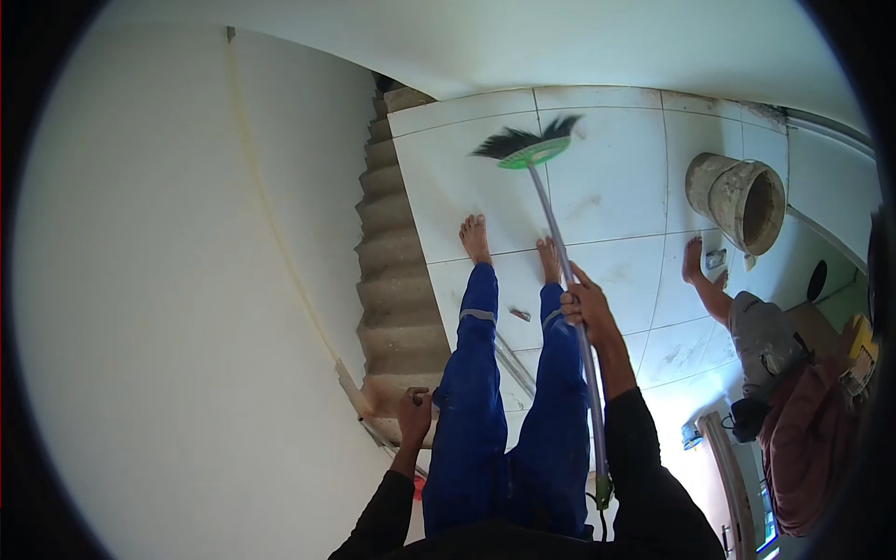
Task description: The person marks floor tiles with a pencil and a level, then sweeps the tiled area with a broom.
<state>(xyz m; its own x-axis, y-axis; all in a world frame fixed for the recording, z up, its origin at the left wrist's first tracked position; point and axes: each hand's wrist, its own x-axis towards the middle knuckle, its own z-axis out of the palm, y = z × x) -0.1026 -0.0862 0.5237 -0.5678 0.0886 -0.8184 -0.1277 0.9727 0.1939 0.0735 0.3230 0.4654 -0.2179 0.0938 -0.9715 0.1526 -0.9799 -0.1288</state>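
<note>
Mid-sweep by the looks: right hand grips the broom, left hand hooked over a stair edge; next, drag bristles back.

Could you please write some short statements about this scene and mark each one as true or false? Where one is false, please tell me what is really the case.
1. The right hand has its grip on the broom handle. True.
2. The broom head is red. False: it is green, with dark bristles.
3. The person's feet are bare. True.
4. The bucket stands on the stairs. False: it is on the tiled floor, to the right of the broom head.
5. The left hand also holds the broom handle. False: it is apart from it, beside the left leg.
</note>
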